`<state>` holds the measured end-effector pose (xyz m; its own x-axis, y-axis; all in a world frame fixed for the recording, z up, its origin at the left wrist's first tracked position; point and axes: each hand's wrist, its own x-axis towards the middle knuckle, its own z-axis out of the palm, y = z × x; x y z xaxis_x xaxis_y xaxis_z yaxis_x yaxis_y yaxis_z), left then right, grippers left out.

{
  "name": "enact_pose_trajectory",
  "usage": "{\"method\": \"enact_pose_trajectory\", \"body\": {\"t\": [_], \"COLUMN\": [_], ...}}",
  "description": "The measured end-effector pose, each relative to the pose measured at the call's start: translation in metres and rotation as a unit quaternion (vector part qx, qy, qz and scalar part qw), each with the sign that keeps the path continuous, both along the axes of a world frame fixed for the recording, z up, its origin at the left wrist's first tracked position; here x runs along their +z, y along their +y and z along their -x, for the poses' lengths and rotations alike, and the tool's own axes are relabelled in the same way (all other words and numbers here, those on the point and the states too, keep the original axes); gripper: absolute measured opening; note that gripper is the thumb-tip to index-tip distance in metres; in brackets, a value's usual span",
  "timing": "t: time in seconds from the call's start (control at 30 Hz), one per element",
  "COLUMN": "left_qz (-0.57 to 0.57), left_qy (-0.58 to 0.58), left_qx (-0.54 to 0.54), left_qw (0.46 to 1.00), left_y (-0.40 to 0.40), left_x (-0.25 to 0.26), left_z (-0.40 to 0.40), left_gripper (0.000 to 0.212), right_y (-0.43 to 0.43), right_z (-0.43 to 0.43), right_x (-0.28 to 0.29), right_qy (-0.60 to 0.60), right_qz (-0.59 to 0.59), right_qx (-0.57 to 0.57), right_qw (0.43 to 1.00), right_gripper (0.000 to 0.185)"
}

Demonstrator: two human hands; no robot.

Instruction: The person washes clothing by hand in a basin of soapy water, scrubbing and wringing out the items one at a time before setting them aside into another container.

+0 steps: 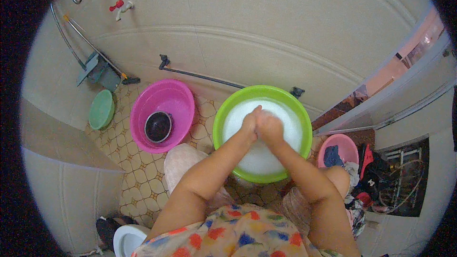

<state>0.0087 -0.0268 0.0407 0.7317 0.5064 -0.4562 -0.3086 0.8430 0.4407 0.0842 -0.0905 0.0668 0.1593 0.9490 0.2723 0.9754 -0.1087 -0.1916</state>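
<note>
A large lime-green plastic basin (219,128) stands on the floor before me, filled with white, foamy water (262,159). Over its middle, my left hand (250,123) and my right hand (270,127) are pressed together. The fingers of the right hand are blurred by motion. No object is visible in either hand, though the space between the palms is hidden. Left of this basin sits a magenta plastic tub (180,105), holding a round dark container with a pale rim (158,127).
A pink basin (339,142) with clothes (333,156) is at the right, beside heaped fabric (371,182). A small green basin (101,109), dustpan (103,75) and broom (130,80) stand at the left. A dark pipe (203,76) runs along the wall below a red-handled tap (123,9).
</note>
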Motion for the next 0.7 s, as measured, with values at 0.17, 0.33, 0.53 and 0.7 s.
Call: {"method": "enact_pose_trajectory", "body": {"t": [0.17, 0.33, 0.53, 0.7], "left_qz": [-0.014, -0.002, 0.027, 0.045], "left_qy": [-0.046, -0.104, -0.067, -0.092], "left_qx": [-0.013, 0.011, 0.014, 0.046], "left_qw": [0.999, 0.994, 0.997, 0.994], "left_y": [-0.012, -0.030, -0.001, -0.028], "left_x": [0.010, 0.006, -0.005, -0.002], "left_z": [0.005, -0.018, 0.011, -0.009], "left_gripper": [0.032, 0.028, 0.032, 0.033], "right_y": [-0.004, 0.005, -0.005, -0.002], "right_z": [-0.001, -0.018, 0.015, 0.009], "right_x": [0.000, 0.013, 0.017, 0.025], "right_qy": [-0.080, 0.056, 0.050, 0.069], "right_qz": [0.013, -0.105, -0.015, -0.063], "right_qx": [0.071, -0.146, 0.005, -0.092], "right_qw": [0.994, 0.982, 0.999, 0.991], "right_gripper": [0.029, 0.025, 0.033, 0.031]}}
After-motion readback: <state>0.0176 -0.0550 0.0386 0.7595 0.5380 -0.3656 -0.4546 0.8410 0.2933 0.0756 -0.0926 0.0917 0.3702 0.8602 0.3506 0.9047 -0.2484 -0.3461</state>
